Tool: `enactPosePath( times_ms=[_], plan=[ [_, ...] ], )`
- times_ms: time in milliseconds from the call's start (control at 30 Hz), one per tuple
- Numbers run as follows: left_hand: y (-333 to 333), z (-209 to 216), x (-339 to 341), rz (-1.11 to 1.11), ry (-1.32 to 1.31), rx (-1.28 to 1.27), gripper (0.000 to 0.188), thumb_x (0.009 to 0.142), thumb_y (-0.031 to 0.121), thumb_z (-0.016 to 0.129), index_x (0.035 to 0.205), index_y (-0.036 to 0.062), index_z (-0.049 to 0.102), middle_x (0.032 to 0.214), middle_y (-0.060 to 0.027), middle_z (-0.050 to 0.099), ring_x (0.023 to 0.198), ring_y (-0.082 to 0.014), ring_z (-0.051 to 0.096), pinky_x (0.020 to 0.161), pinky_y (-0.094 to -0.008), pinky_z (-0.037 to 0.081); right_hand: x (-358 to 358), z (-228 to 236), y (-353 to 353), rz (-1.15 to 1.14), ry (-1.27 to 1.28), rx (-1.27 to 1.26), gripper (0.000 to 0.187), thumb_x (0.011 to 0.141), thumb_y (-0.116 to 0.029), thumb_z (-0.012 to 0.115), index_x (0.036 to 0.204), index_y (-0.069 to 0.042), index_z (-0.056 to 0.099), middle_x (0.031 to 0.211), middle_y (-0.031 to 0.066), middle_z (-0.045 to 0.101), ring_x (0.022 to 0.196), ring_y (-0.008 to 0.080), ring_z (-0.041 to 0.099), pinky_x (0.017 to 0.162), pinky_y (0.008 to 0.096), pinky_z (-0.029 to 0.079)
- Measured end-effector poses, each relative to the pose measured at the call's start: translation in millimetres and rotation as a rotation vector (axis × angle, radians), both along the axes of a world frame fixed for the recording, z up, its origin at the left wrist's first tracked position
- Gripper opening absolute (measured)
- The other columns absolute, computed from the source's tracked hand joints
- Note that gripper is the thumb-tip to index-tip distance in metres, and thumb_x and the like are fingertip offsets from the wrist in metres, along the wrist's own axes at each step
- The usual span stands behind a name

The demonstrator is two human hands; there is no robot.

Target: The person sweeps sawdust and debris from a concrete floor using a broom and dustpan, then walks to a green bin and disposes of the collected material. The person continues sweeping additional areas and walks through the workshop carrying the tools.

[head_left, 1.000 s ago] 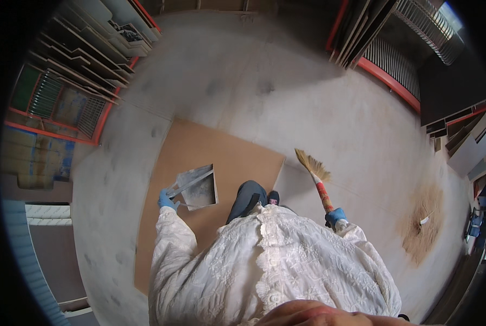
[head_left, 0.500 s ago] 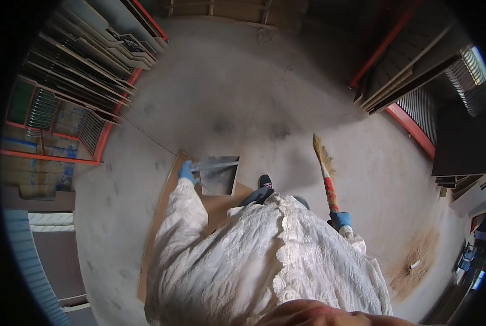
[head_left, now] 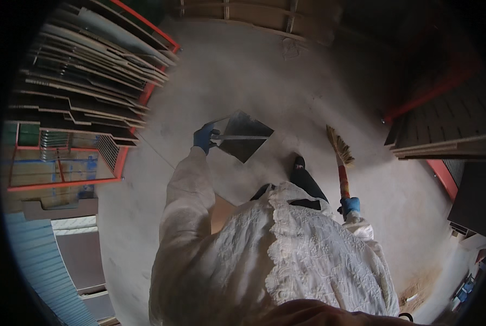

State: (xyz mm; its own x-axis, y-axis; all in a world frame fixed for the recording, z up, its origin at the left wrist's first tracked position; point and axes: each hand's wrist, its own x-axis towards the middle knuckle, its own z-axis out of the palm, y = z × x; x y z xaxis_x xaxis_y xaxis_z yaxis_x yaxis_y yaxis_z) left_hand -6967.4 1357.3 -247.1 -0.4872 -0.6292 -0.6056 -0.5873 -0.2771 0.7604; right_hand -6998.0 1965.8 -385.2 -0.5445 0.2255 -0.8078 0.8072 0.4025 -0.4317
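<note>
1. Grey concrete floor (head_left: 264, 81) fills the middle of the frame, smudged with pale dust.
2. Stacked boards (head_left: 83, 100) crowd the upper left, with a red frame (head_left: 64, 185) below them.
3. Light brown dust (head_left: 417, 290) lies at the lower right; a corner of a brown sheet (head_left: 220, 213) shows beside the left sleeve.
4. Just above centre, the dustpan (head_left: 243, 148) extends rightward from the left hand (head_left: 204, 138), the nearer one. It looks dark, flat and four-cornered, turned like a diamond, with a paler strip running left to right across it.
5. Right of centre, the hand broom (head_left: 343, 169) points upward from the right hand (head_left: 350, 207), bristles leaning slightly left, well apart from the dustpan. Its bristles are straw-coloured, its handle mostly red.
6. Both hands are blue-gloved: the left grip is curled around the dustpan's left end, the right grip closed around the broom handle.
</note>
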Motion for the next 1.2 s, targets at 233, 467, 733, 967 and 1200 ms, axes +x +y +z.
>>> enactPosePath(
  times_ms=[233, 467, 733, 967, 1200],
  plan=[
    [-74.8, -6.1, -219.4, -0.019, 0.125, 0.067, 0.035, 0.086, 0.043, 0.058, 0.105, 0.0136, 0.060, 0.092, -0.0038, 0.064, 0.086, -0.0173, 0.057, 0.065, -0.0365, 0.047, -218.3, 20.6, -97.3, 0.093, 0.070, -0.024, 0.016, 0.075, -0.010, 0.065, 0.080, 0.004, 0.059, 0.054, 0.0126, 0.057, 0.043, 0.0239, 0.059, 0.038, 0.0346, 0.044],
    [-151.7, -122.2, -383.1, -0.053, 0.193, 0.144, 0.037, 0.085, 0.045, 0.057, 0.110, 0.0181, 0.060, 0.098, -0.0031, 0.062, 0.092, -0.0201, 0.055, 0.072, -0.0427, 0.046, -330.1, -0.7, -187.7, 0.113, 0.096, 0.095, 0.019, 0.075, -0.014, 0.064, 0.078, 0.004, 0.061, 0.055, 0.0111, 0.058, 0.043, 0.0215, 0.058, 0.038, 0.0330, 0.044],
    [-71.8, -176.8, -398.0, -0.162, 0.081, 0.223, 0.041, 0.082, 0.050, 0.060, 0.110, 0.0202, 0.061, 0.103, -0.0003, 0.061, 0.092, -0.0195, 0.057, 0.072, -0.0400, 0.049, -288.4, 5.9, -179.8, -0.060, 0.103, 0.011, 0.019, 0.077, -0.017, 0.061, 0.084, 0.000, 0.060, 0.057, 0.0070, 0.058, 0.045, 0.0179, 0.059, 0.041, 0.0311, 0.044],
    [-14.5, -224.5, -525.4, -0.155, -0.107, 0.237, 0.044, 0.081, 0.052, 0.061, 0.110, 0.0182, 0.060, 0.102, -0.0018, 0.062, 0.090, -0.0209, 0.059, 0.075, -0.0412, 0.049, -393.0, -34.5, -162.2, 0.173, -0.001, 0.317, 0.029, 0.083, -0.031, 0.056, 0.085, -0.002, 0.061, 0.071, 0.0171, 0.065, 0.060, 0.0304, 0.064, 0.054, 0.0421, 0.050],
    [33.2, -256.4, -620.9, -0.174, -0.099, 0.300, 0.039, 0.083, 0.047, 0.061, 0.106, 0.0161, 0.060, 0.099, -0.0035, 0.062, 0.089, -0.0223, 0.059, 0.078, -0.0426, 0.049, -482.9, -52.2, -153.2, 0.365, -0.054, 0.568, 0.031, 0.083, -0.035, 0.052, 0.102, -0.010, 0.057, 0.088, 0.0228, 0.065, 0.088, 0.0458, 0.060, 0.072, 0.0536, 0.048]
  ],
)
